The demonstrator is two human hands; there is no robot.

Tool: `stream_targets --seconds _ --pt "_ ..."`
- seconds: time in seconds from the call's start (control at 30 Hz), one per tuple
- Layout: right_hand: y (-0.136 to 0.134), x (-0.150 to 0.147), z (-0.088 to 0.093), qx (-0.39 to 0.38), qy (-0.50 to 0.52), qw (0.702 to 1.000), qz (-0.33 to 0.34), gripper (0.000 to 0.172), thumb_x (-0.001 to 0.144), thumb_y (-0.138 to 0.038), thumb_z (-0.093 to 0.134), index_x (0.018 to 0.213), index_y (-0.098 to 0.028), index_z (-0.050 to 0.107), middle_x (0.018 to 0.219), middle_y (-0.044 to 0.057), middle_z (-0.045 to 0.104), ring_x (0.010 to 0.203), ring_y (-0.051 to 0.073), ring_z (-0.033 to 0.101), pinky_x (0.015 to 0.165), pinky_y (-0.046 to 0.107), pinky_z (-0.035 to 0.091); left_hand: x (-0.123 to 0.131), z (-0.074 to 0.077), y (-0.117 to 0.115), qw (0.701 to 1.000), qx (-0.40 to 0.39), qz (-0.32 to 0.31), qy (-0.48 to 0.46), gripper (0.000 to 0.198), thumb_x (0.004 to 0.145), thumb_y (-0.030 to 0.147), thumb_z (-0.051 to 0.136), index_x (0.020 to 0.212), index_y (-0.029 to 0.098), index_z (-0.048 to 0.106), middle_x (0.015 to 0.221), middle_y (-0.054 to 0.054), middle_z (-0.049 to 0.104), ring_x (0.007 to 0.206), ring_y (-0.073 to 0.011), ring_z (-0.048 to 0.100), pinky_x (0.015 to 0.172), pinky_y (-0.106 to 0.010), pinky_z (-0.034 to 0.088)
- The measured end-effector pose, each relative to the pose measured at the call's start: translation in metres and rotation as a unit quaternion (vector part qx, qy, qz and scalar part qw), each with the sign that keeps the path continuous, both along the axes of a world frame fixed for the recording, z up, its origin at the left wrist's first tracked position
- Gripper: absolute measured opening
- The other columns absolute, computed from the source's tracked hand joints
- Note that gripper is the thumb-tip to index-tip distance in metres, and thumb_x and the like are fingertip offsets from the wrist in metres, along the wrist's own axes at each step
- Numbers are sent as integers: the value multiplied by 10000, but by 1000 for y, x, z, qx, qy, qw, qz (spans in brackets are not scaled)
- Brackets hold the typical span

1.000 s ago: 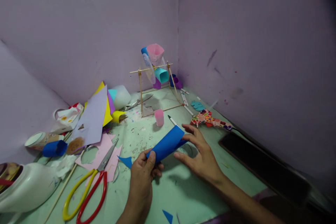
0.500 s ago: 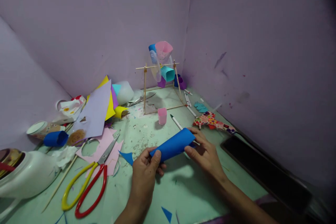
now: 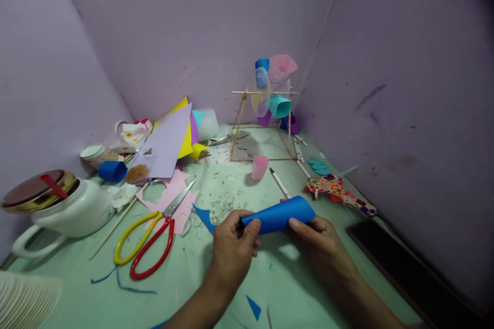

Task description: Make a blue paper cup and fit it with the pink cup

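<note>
We hold the blue paper roll over the green tabletop. Our left hand has its grip pinched on the narrow end, and our right hand clasps the wide end. Scissors lie to the left. A marker and a pink cup sit just beyond, and the stick frame stands farther back.

right hand has its fingers hidden behind the blue paper roll; way left of the grip, white ribbed stack gets cropped by the corner
</note>
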State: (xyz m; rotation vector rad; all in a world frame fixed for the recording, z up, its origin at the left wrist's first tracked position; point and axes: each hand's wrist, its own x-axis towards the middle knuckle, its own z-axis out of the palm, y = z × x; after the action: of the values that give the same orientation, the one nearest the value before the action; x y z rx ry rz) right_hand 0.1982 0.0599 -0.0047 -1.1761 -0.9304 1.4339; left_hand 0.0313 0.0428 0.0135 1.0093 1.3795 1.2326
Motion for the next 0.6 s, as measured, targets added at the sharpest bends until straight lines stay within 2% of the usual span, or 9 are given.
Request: stream_targets --seconds 0.1,0.23,0.33,0.47,0.6 --pt "1 -1 2 1 48 998 -38 293 626 -428 746 710 -152 691 666 52 649 599 194 594 601 313 503 -1 2 1 1000 -3 6 -6 254 676 354 641 800 134 617 426 18 568 360 -112 498 352 -203 374" --pt "3 1 4 8 76 991 -107 234 593 -353 777 726 -181 690 692 25 637 607 158 581 562 258 491 -2 3 1 1000 -8 -2 -16 280 656 366 658 799 129 618 412 19 567 348 -109 491 345 -198 364" --pt "4 5 3 18 70 993 -97 222 583 -334 777 732 -183 708 769 40 655 655 167 587 583 271 487 -3 3 2 999 -15 -13 -25 321 661 402 651 812 121 613 418 14 576 342 -104 489 344 -195 365" --pt "7 10 2 44 55 992 -101 150 558 -300 765 614 -175 705 950 69 643 783 203 598 618 288 474 -4 0 3 999 -26 -17 -34 337 684 427 636 820 119 605 419 14 576 335 -99 488 340 -187 360" --pt "9 14 0 60 40 990 -121 63 537 -234 729 552 -183 697 917 52 615 823 203 566 644 285 457 -3 -3 4 997 -47 -28 -58 322 719 452 608 757 132 597 408 17 564 314 -87 470 328 -177 345"
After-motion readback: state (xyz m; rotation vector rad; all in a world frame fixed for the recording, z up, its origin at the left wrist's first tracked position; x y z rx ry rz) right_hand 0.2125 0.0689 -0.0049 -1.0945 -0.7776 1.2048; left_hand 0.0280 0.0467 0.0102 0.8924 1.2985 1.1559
